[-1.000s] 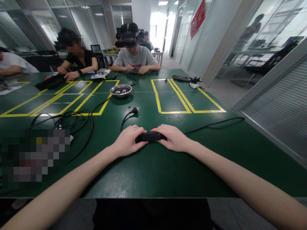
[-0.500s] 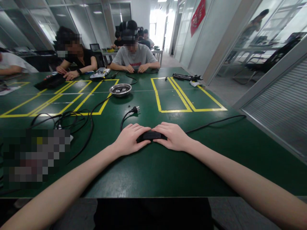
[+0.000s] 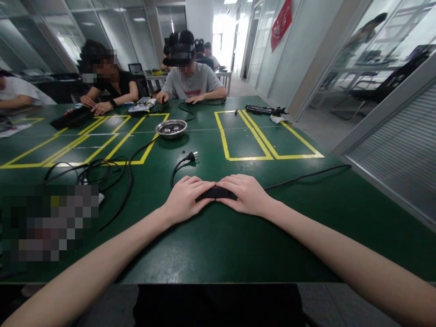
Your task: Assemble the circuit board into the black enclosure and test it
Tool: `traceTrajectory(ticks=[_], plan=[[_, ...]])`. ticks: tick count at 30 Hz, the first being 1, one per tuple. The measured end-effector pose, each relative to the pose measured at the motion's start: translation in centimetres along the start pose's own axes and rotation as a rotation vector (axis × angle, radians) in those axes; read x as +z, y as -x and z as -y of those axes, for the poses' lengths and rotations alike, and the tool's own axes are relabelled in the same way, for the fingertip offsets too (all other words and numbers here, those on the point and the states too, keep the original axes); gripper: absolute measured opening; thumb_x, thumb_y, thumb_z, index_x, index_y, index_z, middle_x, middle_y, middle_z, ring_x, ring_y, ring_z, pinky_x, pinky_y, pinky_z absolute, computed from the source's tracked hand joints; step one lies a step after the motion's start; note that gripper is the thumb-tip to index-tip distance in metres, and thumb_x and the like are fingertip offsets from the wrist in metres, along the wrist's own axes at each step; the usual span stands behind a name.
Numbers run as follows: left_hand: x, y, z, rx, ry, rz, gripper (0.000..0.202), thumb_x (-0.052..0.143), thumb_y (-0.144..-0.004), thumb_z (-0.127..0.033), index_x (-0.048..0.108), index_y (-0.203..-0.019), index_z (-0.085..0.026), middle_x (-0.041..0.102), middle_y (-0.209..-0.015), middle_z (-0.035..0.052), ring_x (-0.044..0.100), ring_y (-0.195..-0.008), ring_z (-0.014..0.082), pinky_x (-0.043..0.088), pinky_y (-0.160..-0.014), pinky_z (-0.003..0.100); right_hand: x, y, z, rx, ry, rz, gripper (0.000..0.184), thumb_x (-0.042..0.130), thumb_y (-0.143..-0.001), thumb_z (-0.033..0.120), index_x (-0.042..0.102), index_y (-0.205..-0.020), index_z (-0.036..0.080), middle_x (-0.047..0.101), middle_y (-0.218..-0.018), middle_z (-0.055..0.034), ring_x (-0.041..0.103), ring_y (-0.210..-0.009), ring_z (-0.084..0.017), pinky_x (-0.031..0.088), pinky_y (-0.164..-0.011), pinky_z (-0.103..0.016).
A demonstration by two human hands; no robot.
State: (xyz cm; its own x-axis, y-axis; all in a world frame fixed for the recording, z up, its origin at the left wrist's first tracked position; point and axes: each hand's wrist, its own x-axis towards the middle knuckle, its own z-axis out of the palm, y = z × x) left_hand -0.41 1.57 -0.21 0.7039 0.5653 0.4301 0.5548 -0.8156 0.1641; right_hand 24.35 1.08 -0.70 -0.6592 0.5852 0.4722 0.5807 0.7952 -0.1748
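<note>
A black power adapter (image 3: 215, 193) lies on the green table, held from both ends. My left hand (image 3: 185, 196) grips its left end, thumb on the near side and fingers over the far side. Around its right end my right hand (image 3: 243, 193) is closed the same way. The fingertips of both hands meet or nearly meet at the middle of the adapter. A cord with a black plug (image 3: 192, 156) curves out beyond my left hand. From behind my right hand a thin black cable (image 3: 306, 174) runs off to the right.
A steel bowl (image 3: 171, 129) with small metal parts stands farther off. Coiled black cables (image 3: 102, 169) and a blurred-out object (image 3: 51, 222) lie at left. Yellow tape (image 3: 250, 158) marks rectangles on the table (image 3: 218, 250). A black tool-like object (image 3: 265, 110) lies far right. Co-workers sit opposite.
My left fingertips have slid slightly right along the adapter, closer to my right hand. Across the table, the co-worker in grey has moved their hands apart.
</note>
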Motion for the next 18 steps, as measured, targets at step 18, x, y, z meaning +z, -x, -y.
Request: traceTrajectory(ticks=[18], plan=[[0.08, -0.09, 0.05, -0.217, 0.179, 0.014, 0.034, 0.063, -0.099, -0.047, 0.069, -0.118, -0.019, 0.075, -0.103, 0.0087, 0.068, -0.095, 0.0251, 0.054, -0.087, 0.04, 0.09, 0.12, -0.25, 0.152, -0.209, 0.065, 0.051, 0.071, -0.093, 0.042, 0.062, -0.137, 0.017, 0.072, -0.117, -0.0136, 0.072, -0.097, -0.027, 0.06, -0.083, -0.04]])
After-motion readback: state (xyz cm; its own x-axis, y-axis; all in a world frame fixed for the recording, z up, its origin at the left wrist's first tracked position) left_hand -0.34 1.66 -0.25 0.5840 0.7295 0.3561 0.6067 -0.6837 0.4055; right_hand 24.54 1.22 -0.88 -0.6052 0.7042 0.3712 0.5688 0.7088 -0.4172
